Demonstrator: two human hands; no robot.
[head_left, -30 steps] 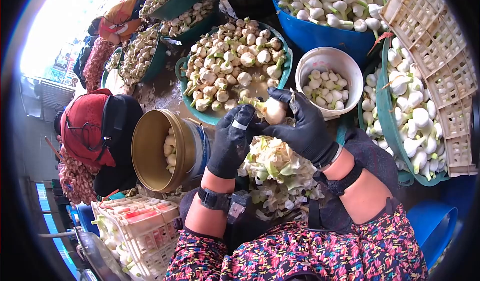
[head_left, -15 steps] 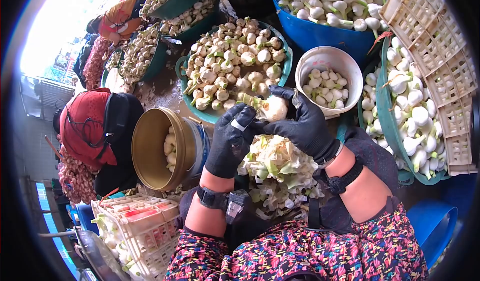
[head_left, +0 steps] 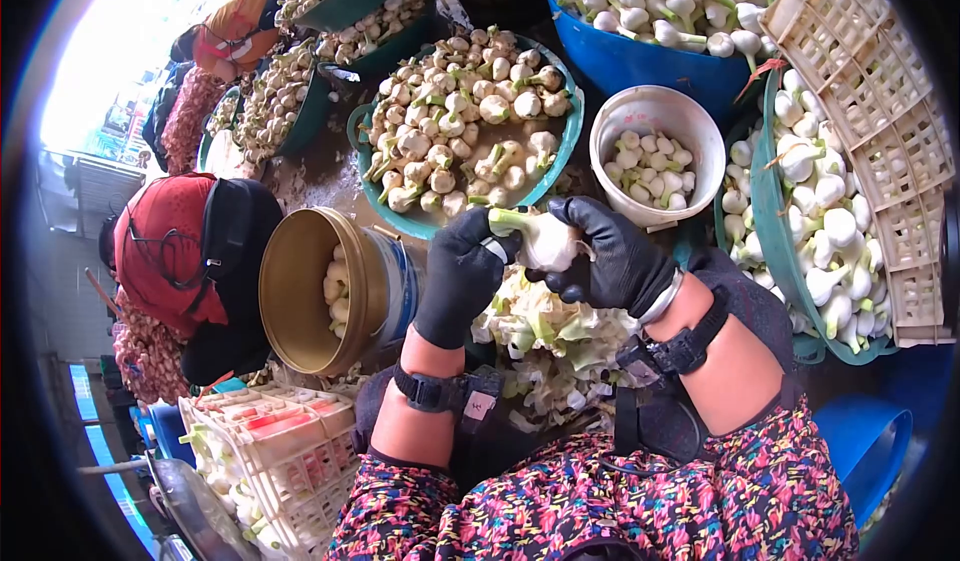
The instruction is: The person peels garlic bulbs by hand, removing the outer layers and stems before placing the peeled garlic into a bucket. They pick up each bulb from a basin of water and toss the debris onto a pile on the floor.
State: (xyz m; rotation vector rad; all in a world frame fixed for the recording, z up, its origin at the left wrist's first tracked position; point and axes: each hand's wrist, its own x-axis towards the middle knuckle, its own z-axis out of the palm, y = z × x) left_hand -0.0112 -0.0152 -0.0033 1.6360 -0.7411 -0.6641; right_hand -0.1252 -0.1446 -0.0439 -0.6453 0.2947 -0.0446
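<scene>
Black gloves cover both hands. A garlic bulb, mostly white with a cut green stem pointing left, is held between them. My left hand pinches the stem side, its fingers closed. My right hand is wrapped round the bulb's right side, with a thin object near its fingers that I cannot make out. Below the hands lies a pile of peeled skins and leaves. Beyond them stands a green basin of unpeeled garlic. A white bucket with white bulbs is just beyond my right hand.
At the left, a tan bucket lies tilted with bulbs inside, beside a person in red. A white crate is at the lower left. Blue tub, green basket and upright crate stand at the right.
The bulb now looks whiter and its stem cleaner and greener. My left hand has shifted slightly, and my right hand has moved down and curled more round the bulb.
</scene>
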